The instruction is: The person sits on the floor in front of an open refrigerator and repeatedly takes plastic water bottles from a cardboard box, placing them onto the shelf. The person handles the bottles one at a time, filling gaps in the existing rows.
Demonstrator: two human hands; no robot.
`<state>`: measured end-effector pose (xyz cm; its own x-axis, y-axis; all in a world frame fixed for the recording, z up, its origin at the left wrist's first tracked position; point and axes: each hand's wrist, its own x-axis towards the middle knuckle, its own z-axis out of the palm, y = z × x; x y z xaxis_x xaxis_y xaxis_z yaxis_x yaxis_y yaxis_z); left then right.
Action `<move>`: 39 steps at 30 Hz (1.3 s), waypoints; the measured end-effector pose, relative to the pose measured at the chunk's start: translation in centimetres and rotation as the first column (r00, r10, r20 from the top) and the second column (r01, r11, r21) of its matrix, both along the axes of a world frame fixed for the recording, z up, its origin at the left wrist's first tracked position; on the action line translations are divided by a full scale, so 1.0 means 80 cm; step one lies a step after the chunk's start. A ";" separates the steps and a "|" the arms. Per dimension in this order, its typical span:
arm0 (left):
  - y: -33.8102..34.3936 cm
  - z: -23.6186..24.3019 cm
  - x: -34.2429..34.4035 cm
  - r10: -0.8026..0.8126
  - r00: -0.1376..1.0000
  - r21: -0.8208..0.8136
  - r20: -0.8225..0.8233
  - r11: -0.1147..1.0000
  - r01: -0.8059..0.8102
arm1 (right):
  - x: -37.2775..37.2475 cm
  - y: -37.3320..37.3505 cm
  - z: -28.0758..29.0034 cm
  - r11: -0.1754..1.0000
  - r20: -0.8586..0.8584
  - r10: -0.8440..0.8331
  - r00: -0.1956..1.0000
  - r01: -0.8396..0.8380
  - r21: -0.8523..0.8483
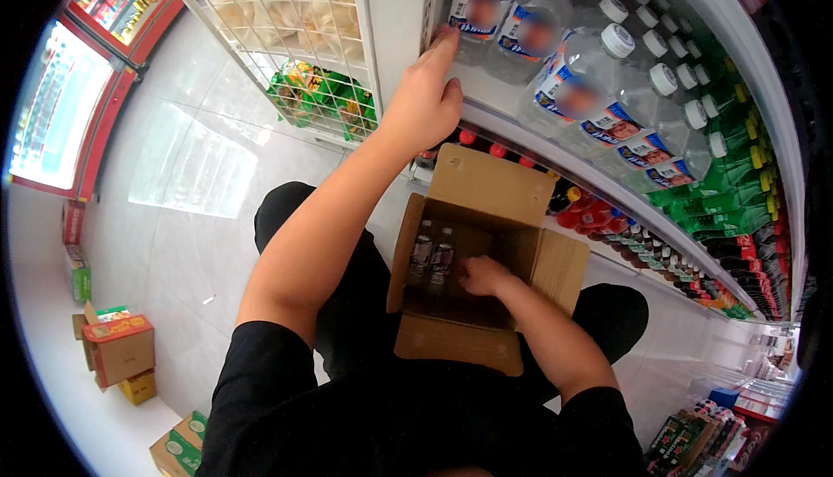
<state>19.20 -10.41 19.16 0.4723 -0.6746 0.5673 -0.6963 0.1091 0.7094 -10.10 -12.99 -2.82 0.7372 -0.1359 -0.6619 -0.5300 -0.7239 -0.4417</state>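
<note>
bottles [442, 258] stand in carton [488, 184] beside right hand [483, 277], grip unclear; left hand [426, 100] unclenched.

Just left of the left hand [425, 100], a white wire rack [368, 43]; farther left, pale floor [200, 260] tiles catching a bright reflection [193, 165]; and beyond, red-framed fridges [65, 100] glowing!

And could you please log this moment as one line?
left hand: beside leftmost shelf bottle | right hand: inside open carton, grip unclear | carton: two clear bottles visible
</note>
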 end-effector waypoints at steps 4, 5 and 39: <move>0.003 0.003 -0.009 -0.046 0.997 0.030 -0.057 0.998 0.047 | -0.020 0.023 -0.124 0.995 -0.203 0.083 0.976 -0.068 0.077; 0.007 0.004 -0.010 -0.055 0.996 0.043 -0.068 0.997 0.058 | -0.015 0.028 -0.140 0.991 -0.256 0.116 0.960 -0.095 0.094; 0.015 0.041 -0.028 -0.142 0.973 0.104 0.184 0.987 0.124 | 0.100 0.028 -0.312 0.919 -0.068 -0.394 0.917 0.394 -0.015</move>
<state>16.97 -9.20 22.47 0.2640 -0.7770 0.5715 -0.8029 0.1513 0.5766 -2.08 -10.77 -27.81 0.5770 -0.4061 -0.7086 -0.8010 -0.4508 -0.3938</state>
